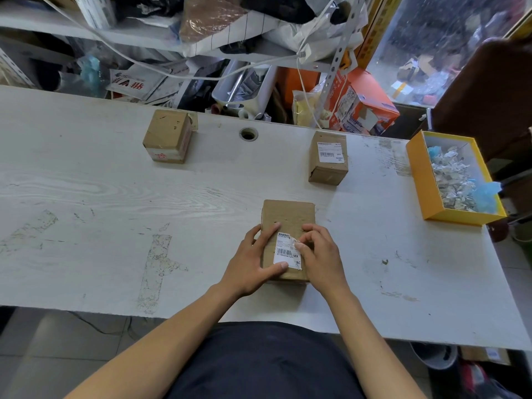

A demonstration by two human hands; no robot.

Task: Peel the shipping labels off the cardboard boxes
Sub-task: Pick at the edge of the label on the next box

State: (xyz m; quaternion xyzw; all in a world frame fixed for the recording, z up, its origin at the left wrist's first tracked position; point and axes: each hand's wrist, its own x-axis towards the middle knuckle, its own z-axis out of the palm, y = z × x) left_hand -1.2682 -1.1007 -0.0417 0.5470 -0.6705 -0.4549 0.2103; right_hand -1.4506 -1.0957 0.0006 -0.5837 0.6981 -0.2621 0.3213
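Observation:
A flat cardboard box (288,216) lies near the table's front edge, with a white shipping label (285,251) on its near half. My left hand (253,260) holds the box from the left, fingers over its top and thumb on the label's lower corner. My right hand (316,251) has its fingers curled at the label's right edge, where the upper right corner is torn and lifted. A second box (328,171) with a label (329,152) stands at the back right. A third box (168,136) stands at the back left, with no white label showing on top.
A yellow box (423,180) at the right edge holds crumpled label scraps. A round cable hole (248,134) sits at the table's (115,197) back middle. Behind the table are cluttered shelves, bags and cables. Tape marks streak the white tabletop.

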